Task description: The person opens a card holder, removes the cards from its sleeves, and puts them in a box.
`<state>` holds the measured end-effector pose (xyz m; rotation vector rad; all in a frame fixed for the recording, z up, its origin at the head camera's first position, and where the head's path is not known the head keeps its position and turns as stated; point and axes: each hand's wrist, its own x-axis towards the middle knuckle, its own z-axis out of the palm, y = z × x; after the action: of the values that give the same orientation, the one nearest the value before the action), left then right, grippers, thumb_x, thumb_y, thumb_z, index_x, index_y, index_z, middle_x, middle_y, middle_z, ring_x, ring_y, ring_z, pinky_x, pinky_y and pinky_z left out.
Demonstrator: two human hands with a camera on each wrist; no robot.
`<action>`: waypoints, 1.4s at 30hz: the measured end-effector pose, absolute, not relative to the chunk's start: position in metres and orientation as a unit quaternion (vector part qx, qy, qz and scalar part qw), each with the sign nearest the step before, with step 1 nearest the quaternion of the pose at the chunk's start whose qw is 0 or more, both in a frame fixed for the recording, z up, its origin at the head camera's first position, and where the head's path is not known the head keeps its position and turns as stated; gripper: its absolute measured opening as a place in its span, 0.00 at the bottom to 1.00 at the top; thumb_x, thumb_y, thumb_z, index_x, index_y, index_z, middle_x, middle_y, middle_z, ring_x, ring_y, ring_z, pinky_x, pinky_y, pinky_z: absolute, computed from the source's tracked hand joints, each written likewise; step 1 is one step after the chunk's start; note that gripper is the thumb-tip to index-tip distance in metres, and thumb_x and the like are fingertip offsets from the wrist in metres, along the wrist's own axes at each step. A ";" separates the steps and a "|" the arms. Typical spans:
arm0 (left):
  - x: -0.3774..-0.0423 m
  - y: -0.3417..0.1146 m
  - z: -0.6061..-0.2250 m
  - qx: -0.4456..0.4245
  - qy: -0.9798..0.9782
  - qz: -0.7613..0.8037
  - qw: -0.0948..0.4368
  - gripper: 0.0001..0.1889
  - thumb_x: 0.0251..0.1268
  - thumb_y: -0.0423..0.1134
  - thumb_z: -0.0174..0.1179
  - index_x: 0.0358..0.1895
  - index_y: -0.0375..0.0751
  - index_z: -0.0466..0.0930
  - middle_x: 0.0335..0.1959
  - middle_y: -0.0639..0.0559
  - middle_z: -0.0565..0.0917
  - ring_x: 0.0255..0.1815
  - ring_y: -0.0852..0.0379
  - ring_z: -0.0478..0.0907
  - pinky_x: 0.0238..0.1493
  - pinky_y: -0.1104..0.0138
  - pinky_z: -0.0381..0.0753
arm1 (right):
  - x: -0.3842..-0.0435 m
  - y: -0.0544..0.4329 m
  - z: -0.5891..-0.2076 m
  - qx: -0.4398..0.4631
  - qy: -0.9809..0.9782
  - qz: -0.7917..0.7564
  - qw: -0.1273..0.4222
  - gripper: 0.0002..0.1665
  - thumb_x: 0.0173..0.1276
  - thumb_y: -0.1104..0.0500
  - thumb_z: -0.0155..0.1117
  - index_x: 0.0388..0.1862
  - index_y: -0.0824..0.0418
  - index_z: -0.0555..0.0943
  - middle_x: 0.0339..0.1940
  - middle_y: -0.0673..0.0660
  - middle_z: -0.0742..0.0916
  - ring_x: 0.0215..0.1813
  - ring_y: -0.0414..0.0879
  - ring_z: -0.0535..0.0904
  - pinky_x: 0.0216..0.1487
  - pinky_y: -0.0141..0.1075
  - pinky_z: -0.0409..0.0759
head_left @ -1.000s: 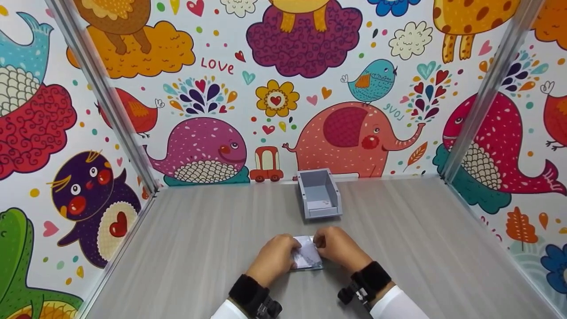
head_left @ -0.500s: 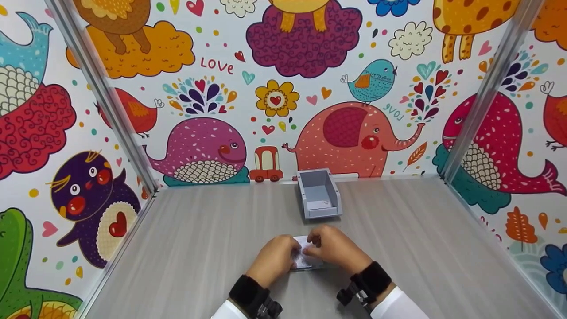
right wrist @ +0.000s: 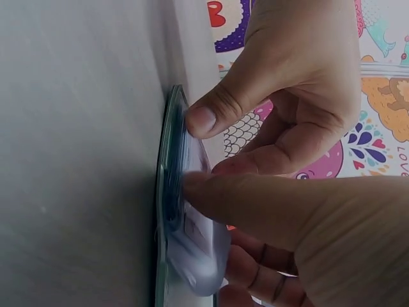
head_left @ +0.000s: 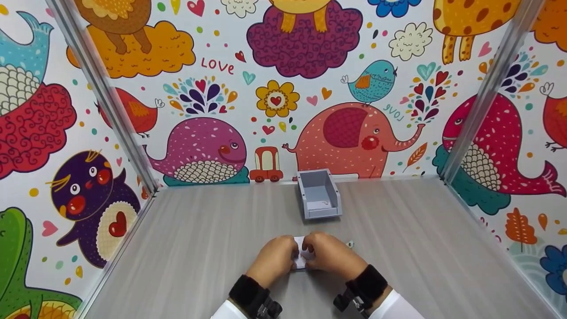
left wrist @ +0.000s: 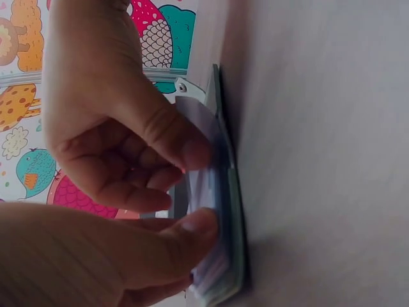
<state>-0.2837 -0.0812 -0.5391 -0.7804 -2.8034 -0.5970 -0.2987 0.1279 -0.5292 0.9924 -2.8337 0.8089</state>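
Note:
A card holder (head_left: 300, 253) with clear plastic sleeves and a greenish cover lies opened on the table between both hands. My left hand (head_left: 275, 258) holds its left side, thumb pressed on the sleeves and fingers curled behind. With thumb and fingers, my right hand (head_left: 328, 256) pinches a clear sleeve (right wrist: 203, 259), which bends up from the cover in the right wrist view. Past the right hand shows a small tab with a metal snap (left wrist: 183, 87). The hands hide most of the cover in the head view.
A grey plastic bin (head_left: 303, 201) stands behind the hands near the back wall, with a white piece on its floor. Printed cartoon panels (head_left: 206, 148) and metal posts (head_left: 469, 104) bound the grey wood-grain table (head_left: 212, 230).
My right hand has moved left from the card holder's right edge over its sleeves, closer to the left hand. The snap tab now shows at its right. The left hand stays put.

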 end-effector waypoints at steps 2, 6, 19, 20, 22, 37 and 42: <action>-0.290 -0.084 -0.553 -0.272 -0.936 -0.198 0.104 0.13 0.41 0.28 0.82 0.30 0.44 0.90 0.31 0.55 0.88 0.31 0.55 0.81 0.38 0.61 0.83 | -0.299 0.128 -0.530 0.323 -0.910 0.260 0.025 0.14 0.53 0.70 0.82 0.38 0.64 0.88 0.32 0.57 0.88 0.33 0.38 0.75 0.37 0.36 0.78; -0.289 -0.084 -0.554 -0.274 -0.938 -0.178 0.120 0.14 0.40 0.29 0.85 0.31 0.45 0.91 0.36 0.54 0.87 0.34 0.52 0.85 0.41 0.61 0.86 | -0.299 0.129 -0.530 0.326 -0.910 0.253 0.043 0.11 0.56 0.74 0.78 0.35 0.63 0.88 0.28 0.56 0.88 0.31 0.39 0.76 0.35 0.36 0.78; -0.280 -0.078 -0.535 -0.237 -0.955 -0.158 0.079 0.15 0.38 0.30 0.88 0.30 0.44 0.91 0.35 0.56 0.83 0.34 0.56 0.81 0.41 0.63 0.84 | -0.304 0.134 -0.523 0.219 -0.929 0.297 0.028 0.28 0.62 0.79 0.70 0.60 0.63 0.83 0.29 0.54 0.86 0.31 0.44 0.77 0.32 0.39 0.76; -0.280 -0.078 -0.535 -0.236 -0.955 -0.160 0.078 0.15 0.38 0.30 0.87 0.30 0.44 0.91 0.35 0.56 0.82 0.34 0.56 0.81 0.42 0.63 0.84 | -0.304 0.135 -0.522 0.208 -0.931 0.298 0.029 0.29 0.61 0.79 0.70 0.61 0.63 0.83 0.29 0.54 0.85 0.30 0.44 0.77 0.31 0.38 0.76; -0.280 -0.078 -0.536 -0.234 -0.955 -0.162 0.078 0.15 0.37 0.30 0.87 0.30 0.44 0.91 0.34 0.56 0.82 0.34 0.56 0.81 0.41 0.63 0.84 | -0.306 0.137 -0.521 0.187 -0.936 0.295 0.030 0.30 0.60 0.79 0.70 0.61 0.62 0.83 0.27 0.53 0.83 0.29 0.45 0.76 0.31 0.38 0.75; -0.278 -0.081 -0.535 -0.242 -0.951 -0.185 0.062 0.11 0.45 0.29 0.83 0.31 0.42 0.91 0.36 0.55 0.82 0.36 0.56 0.81 0.45 0.62 0.85 | -0.311 0.151 -0.524 0.118 -0.955 0.269 -0.036 0.17 0.59 0.77 0.67 0.42 0.60 0.86 0.36 0.56 0.87 0.35 0.50 0.79 0.33 0.41 0.77; -0.277 -0.080 -0.535 -0.243 -0.951 -0.178 0.067 0.11 0.45 0.29 0.83 0.29 0.43 0.89 0.34 0.56 0.80 0.34 0.58 0.78 0.41 0.63 0.83 | -0.312 0.156 -0.528 0.139 -0.954 0.265 -0.026 0.14 0.57 0.77 0.69 0.34 0.60 0.84 0.30 0.54 0.84 0.32 0.49 0.76 0.32 0.41 0.74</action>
<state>-0.2770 -0.0802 -0.5348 -0.7320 -2.8680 -0.5378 -0.3123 0.1555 -0.5285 0.4447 -3.0482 0.8458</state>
